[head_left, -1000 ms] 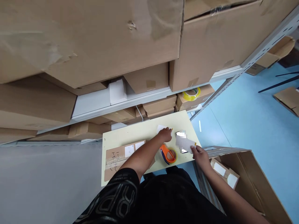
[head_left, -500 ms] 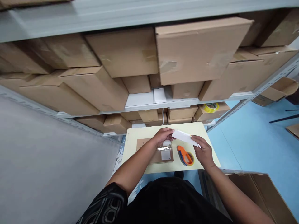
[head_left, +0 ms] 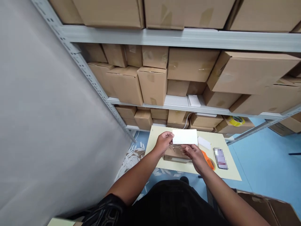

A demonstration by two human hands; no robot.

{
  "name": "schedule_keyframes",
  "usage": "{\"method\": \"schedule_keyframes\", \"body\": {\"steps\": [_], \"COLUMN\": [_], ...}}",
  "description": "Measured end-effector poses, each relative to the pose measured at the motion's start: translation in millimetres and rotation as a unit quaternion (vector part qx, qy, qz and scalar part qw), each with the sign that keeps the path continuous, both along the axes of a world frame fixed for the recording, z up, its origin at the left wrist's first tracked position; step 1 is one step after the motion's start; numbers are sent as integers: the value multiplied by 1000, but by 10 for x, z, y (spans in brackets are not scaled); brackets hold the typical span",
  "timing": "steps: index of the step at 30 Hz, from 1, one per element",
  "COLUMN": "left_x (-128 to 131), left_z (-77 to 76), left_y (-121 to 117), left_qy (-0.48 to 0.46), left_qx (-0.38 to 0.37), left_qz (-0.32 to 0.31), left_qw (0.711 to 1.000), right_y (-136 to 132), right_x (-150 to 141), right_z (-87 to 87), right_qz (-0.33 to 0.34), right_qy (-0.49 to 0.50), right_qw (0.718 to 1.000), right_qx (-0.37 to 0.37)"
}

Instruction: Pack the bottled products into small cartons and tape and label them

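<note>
The left hand (head_left: 164, 142) pinches the left end of a white card (head_left: 185, 137), which is held above the table (head_left: 229, 174). The right hand (head_left: 194, 153) has its fingers half bent at the near edge of this card; whether they grip it, I cannot tell. Below the hands, a brown box (head_left: 176, 157) lies on the table, partly covered from view. To its right is an orange tape dispenser (head_left: 207, 159). At the near right stands an open carton (head_left: 261, 204), its inside mostly out of view.
</note>
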State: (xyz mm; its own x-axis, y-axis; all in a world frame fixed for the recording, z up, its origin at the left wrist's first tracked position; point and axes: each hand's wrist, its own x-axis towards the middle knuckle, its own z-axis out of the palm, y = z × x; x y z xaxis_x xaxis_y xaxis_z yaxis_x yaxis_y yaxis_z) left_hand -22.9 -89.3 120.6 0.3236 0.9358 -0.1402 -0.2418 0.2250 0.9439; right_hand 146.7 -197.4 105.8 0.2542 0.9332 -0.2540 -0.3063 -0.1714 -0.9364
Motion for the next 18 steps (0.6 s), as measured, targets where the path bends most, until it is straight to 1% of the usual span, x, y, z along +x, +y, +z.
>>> {"method": "schedule_keyframes", "body": {"steps": [3,5,8,10,12,14,18], "left_x": [-187,-278,-379,-422,-446,-447,-380], "left_z": [34,73,143,190,237,282,342], "left_y": [-129,-212,-336,-416,-489,-550,-647], "left_qy": [-14,-12,1,9,13,8,-18], "left_qx": [-5,-9,-12,-15,-17,-17,-15], "left_qz": [15,17,3,-10,-11,13,88], "left_qw": [1000,1000,1000,1000,1000,1000,996], "right_y": [68,131,209,245,275,303,348], "right_x": [-255,-355,-413,-402,-362,-299,-126], "right_z": [124,160,163,162,174,203,264], "right_qz": [22,32,38,51,68,83,123], "right_qy": [73,84,81,84,89,91,80], "right_qw": [997,996,996,995,994,992,989], "right_qx": [-7,-2,7,9,12,11,-10]}}
